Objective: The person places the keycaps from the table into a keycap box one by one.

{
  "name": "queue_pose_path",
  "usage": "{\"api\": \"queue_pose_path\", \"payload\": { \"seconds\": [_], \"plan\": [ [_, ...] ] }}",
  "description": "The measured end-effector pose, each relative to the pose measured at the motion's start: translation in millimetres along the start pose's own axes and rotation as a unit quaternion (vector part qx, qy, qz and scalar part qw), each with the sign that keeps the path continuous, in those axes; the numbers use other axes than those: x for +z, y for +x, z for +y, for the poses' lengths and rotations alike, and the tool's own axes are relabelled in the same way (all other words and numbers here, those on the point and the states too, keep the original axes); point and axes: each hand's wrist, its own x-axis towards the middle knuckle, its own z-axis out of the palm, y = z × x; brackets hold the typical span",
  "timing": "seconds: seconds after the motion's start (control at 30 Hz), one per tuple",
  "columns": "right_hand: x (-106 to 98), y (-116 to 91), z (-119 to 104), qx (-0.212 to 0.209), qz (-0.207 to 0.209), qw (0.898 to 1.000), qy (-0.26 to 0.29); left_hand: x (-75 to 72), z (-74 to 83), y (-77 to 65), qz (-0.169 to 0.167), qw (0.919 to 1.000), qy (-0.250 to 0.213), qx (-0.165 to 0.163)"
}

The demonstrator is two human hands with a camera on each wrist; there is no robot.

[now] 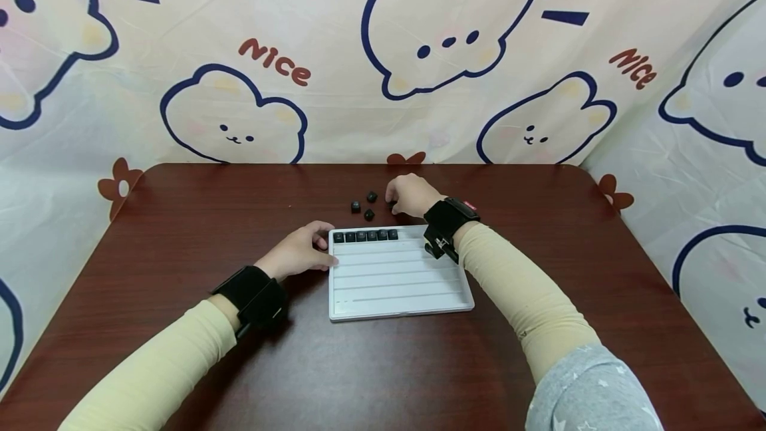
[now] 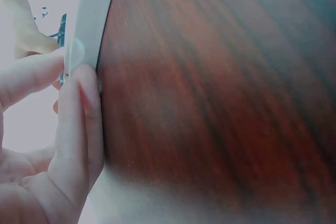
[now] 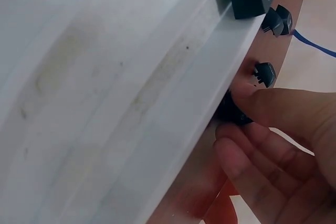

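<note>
A white grooved tray (image 1: 401, 278) lies on the table, with a row of several black keycaps (image 1: 366, 236) along the left of its far groove. My left hand (image 1: 302, 249) holds the tray's left edge; in the left wrist view its fingertips (image 2: 90, 85) touch the rim. Just beyond the tray's far edge, my right hand (image 1: 413, 195) pinches a black keycap (image 3: 233, 109) between thumb and fingers. That keycap is partly hidden by the thumb in the right wrist view.
Loose black keycaps (image 1: 356, 207) lie on the brown table (image 1: 239, 218) behind the tray, left of my right hand. A patterned cloth (image 1: 347, 118) hangs behind the table's far edge. Dark straps with devices (image 1: 254, 294) sit on both wrists.
</note>
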Motion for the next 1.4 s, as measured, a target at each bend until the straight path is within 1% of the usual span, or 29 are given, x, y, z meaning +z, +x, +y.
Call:
{"api": "queue_pose_path", "payload": {
  "seconds": [0.13, 0.37, 0.63, 0.93, 1.1, 1.4],
  "plan": [
    [2, 0, 2, -0.005, 0.001, 1.0, 0.001, 0.4, 0.1, 0.3, 0.002, 1.0, -0.002, -0.002],
    [7, -3, 4, -0.005, -0.012, 1.0, 0.001, 3.7, -0.2, -0.3, 0.004, 1.0, -0.001, -0.006],
    [6, -6, 6, -0.019, -0.007, 1.0, 0.003, 3.8, -1.1, -0.2, 0.005, 1.0, -0.001, -0.005],
    [2, -18, 7, -0.036, 0.002, 0.999, 0.016, 3.7, -0.7, -0.1, 0.005, 1.0, -0.007, -0.002],
    [-2, -25, 10, -0.044, 0.012, 0.998, 0.036, 2.6, 0.6, -1.7, 0.007, 1.0, -0.007, -0.001],
    [-8, -35, 16, -0.05, 0.003, 0.997, 0.055, 1.4, 0.5, -2.0, 0.009, 0.9999, -0.006, 0.002]
  ]
}}
